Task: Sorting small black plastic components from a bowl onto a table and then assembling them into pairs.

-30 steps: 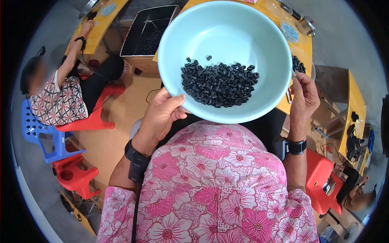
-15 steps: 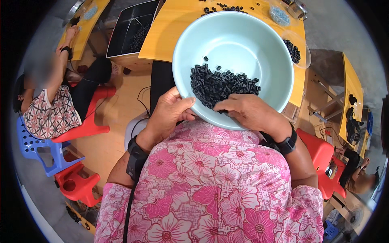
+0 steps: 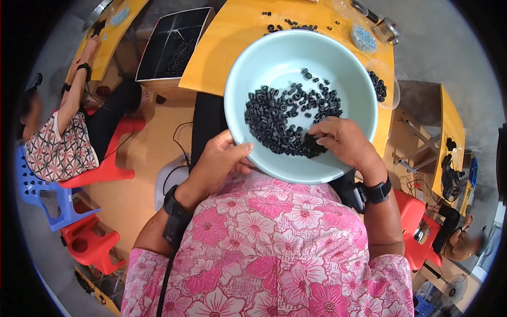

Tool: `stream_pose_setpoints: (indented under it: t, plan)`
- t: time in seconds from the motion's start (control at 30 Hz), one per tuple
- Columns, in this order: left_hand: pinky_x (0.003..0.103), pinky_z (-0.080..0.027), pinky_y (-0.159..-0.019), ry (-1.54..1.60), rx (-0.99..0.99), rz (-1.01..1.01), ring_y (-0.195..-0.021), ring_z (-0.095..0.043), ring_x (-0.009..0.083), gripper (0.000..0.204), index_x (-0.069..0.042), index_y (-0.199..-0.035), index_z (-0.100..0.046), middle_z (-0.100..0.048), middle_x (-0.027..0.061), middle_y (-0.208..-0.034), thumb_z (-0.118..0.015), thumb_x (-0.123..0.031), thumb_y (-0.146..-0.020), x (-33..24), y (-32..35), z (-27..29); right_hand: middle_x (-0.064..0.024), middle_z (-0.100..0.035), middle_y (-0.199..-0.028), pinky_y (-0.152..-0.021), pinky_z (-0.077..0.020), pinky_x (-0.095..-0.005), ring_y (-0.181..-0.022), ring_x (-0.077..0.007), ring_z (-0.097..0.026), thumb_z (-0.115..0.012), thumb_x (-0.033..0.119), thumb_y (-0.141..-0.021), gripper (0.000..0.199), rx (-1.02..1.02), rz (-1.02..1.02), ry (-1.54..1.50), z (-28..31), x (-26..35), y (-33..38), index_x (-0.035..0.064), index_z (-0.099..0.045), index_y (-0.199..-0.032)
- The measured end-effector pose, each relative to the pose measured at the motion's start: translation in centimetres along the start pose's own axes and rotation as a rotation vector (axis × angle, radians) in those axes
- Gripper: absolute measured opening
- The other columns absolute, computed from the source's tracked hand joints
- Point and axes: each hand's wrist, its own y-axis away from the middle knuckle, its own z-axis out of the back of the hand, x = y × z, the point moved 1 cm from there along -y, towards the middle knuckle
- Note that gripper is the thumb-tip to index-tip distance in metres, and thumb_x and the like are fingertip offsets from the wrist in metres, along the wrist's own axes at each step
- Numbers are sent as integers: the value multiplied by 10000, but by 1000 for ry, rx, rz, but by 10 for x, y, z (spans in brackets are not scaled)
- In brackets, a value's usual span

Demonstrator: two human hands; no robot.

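A pale green plastic basin point(image 3: 301, 47) tilts toward me at the near edge of the table. Many small black ring-shaped parts point(image 3: 272, 119) lie spread across its bottom, heaped toward the near and left side. My left hand point(image 3: 224, 158) grips the basin's near left rim, thumb on top and fingers underneath. Inside the bowl, my right hand point(image 3: 346, 142) reaches in over the right rim. Its fingers are bent together with the tips down among the black parts; what they hold is hidden.
Loose black parts point(image 3: 293, 25) lie on the yellow table point(image 3: 211, 63) beyond the basin. To the right stand clear dishes of black parts point(image 3: 377, 87) and bluish pieces point(image 3: 363, 38), near a metal cup point(image 3: 390, 30). A black-lined box point(image 3: 174, 47) and a seated person point(image 3: 66, 134) are left.
My right hand has moved right and lifted slightly within the basin. The black parts are now spread wider, up the right side. My left hand keeps its grip on the rim.
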Motion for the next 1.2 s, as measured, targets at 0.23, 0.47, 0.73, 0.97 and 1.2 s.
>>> stream_pose_setpoints:
  t: [0.23, 0.47, 0.73, 0.97, 1.2]
  plan:
    - [211, -554, -644, 21, 12, 11, -802, -654, 96, 233, -21, -1174, -562, -666, 60, -992, -579, -137, -973, 3, -1, 3, -150, -657, -925, -783, -507, -422, -868, -361, -638, -649, -31, -764, 225, -324, -56, 284, 25, -20, -19, 43, -693, -971]
    - [192, -562, -634, 66, 72, -22, -798, -647, 73, 227, -23, -1180, -564, -658, 43, -983, -564, -142, -987, 1, -1, 3, -131, -657, -948, -792, -514, -404, -877, -348, -639, -650, -52, -743, 272, -219, 182, 176, 19, -8, -71, 53, -688, -992]
    - [193, -562, -655, 59, 73, -13, -808, -639, 68, 221, -34, -1180, -568, -653, 32, -979, -569, -140, -987, -3, 0, 2, -124, -626, -916, -780, -504, -447, -891, -357, -620, -564, -34, -755, 154, -123, 171, 294, -7, -15, -104, 64, -654, -833]
    - [212, -550, -653, 49, 49, 8, -799, -628, 71, 225, -36, -1178, -574, -648, 34, -998, -581, -136, -977, 5, -3, 5, -139, -609, -925, -752, -513, -435, -859, -370, -627, -580, -27, -742, 136, -114, 259, 356, -20, -13, -97, 54, -603, -850]
    - [206, -553, -653, 91, 81, 8, -822, -627, 78, 239, -30, -1186, -572, -647, 40, -1015, -590, -126, -968, 11, -4, 10, -170, -608, -922, -795, -517, -446, -854, -395, -620, -590, -18, -765, 157, -178, 210, 283, -19, -14, -94, 45, -638, -900]
